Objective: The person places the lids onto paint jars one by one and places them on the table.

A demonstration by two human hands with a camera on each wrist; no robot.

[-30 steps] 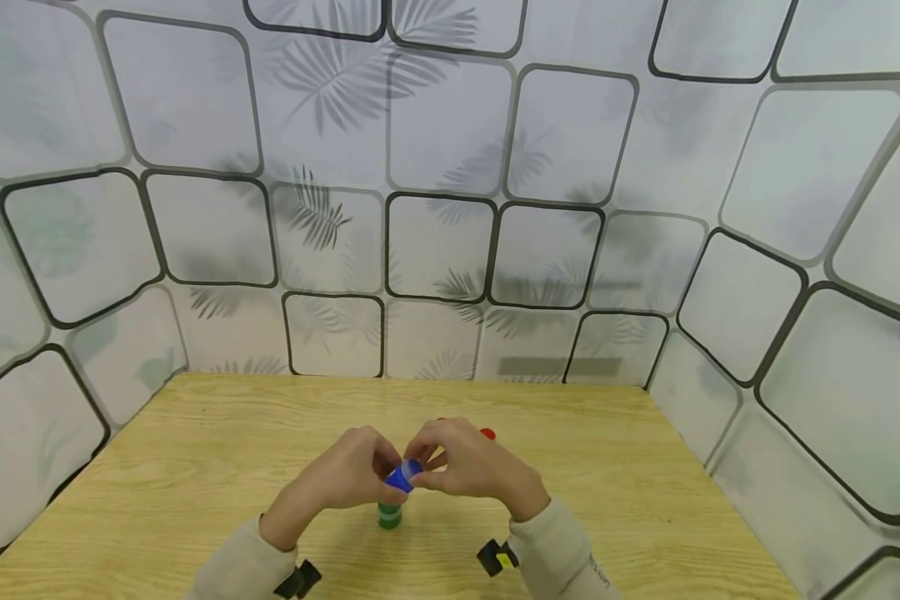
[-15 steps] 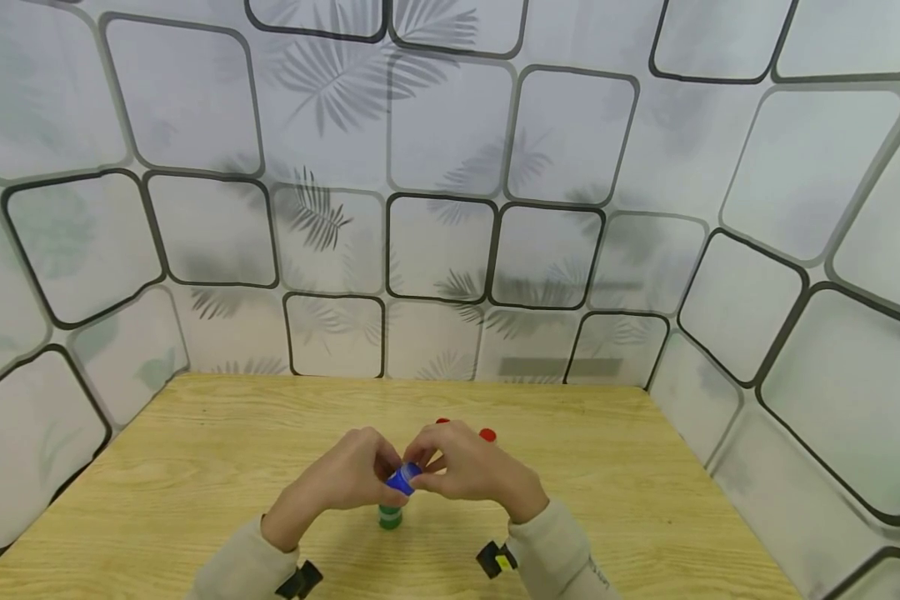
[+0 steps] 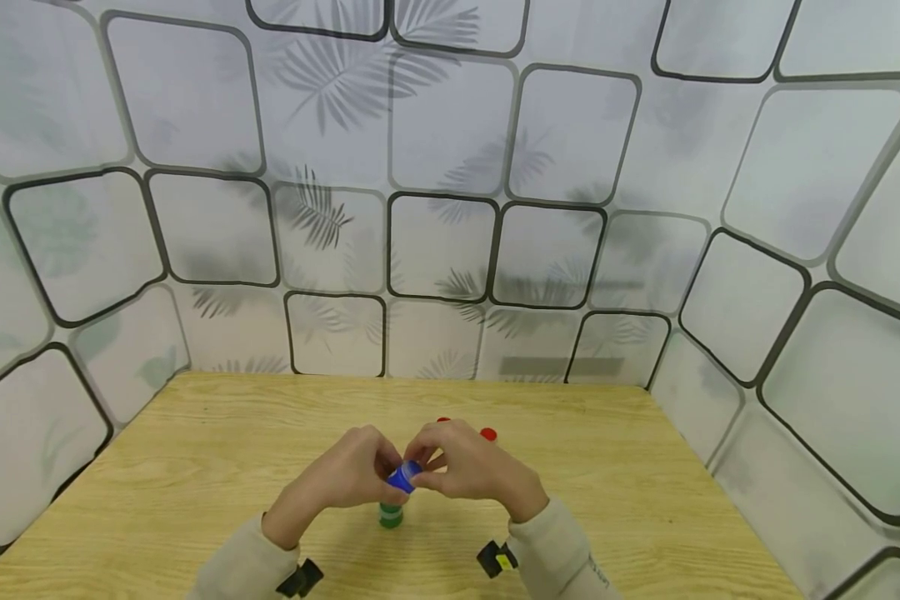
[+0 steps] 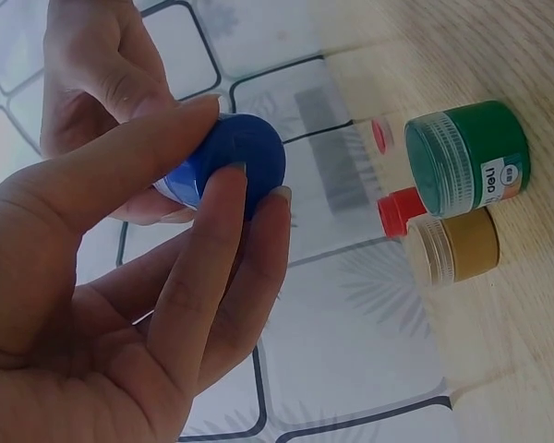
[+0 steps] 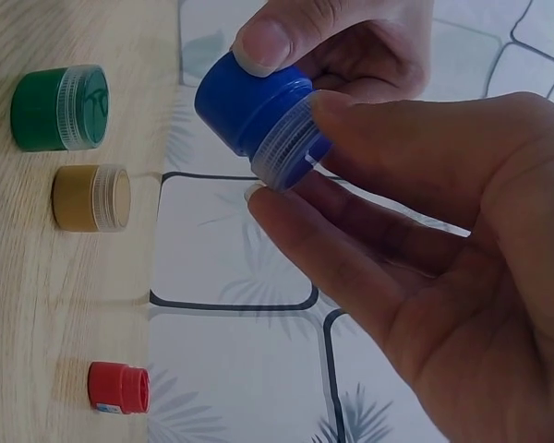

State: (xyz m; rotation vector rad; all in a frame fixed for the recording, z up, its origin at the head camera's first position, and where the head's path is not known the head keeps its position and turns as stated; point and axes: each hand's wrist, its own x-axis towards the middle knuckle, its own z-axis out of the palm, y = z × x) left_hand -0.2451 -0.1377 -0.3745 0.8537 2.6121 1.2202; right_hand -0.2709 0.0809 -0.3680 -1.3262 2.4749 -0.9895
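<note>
1. Blue jar (image 5: 235,97) is held up in the air between two hands, above the tabletop (image 3: 607,500). It is tipped to one side.
2. By the left hand (image 3: 356,471), the blue bottom part is held – its fingers (image 4: 212,231) are bent and pinch the jar.
3. By the right hand (image 3: 461,462), the clear bumpy lid (image 5: 286,143) is pinched between thumb and fingers – the lid is on the jar.
4. Green jar (image 5: 51,111) and yellow jar (image 5: 76,197) are seen standing upright on the tabletop, near each other, with clear lids on.
5. Red jar (image 5: 108,386) is seen farther off, with its bumpy neck showing.
6. Another small red round thing (image 4: 380,136) can be seen, but what it is cannot be told.
</note>
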